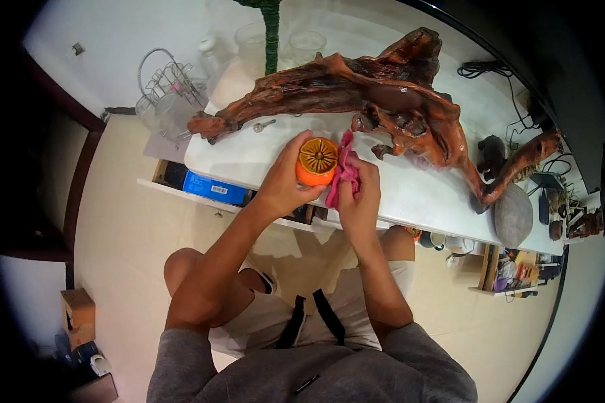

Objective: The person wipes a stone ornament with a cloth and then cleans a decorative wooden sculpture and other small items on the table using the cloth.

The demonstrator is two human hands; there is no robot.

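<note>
My left hand (282, 187) is wrapped round an orange persimmon-shaped jar (314, 177), thumb on the near side and fingers on the far side. Its amber-brown top (318, 156) has a flower pattern and faces up toward me. In my right hand (360, 199) a crumpled pink cloth (346, 166) is pinched, right at the jar's right side. Both hands are over the front edge of the white cabinet top (238, 158). A small key (265, 125) lies behind the jar.
A large gnarled driftwood piece (329, 84) spans the cabinet top behind my hands. Below its front edge, an open drawer holds a blue box (214, 189). A wire rack with glasses (168, 94) stands at left, a grey oval stone (513, 215) at right.
</note>
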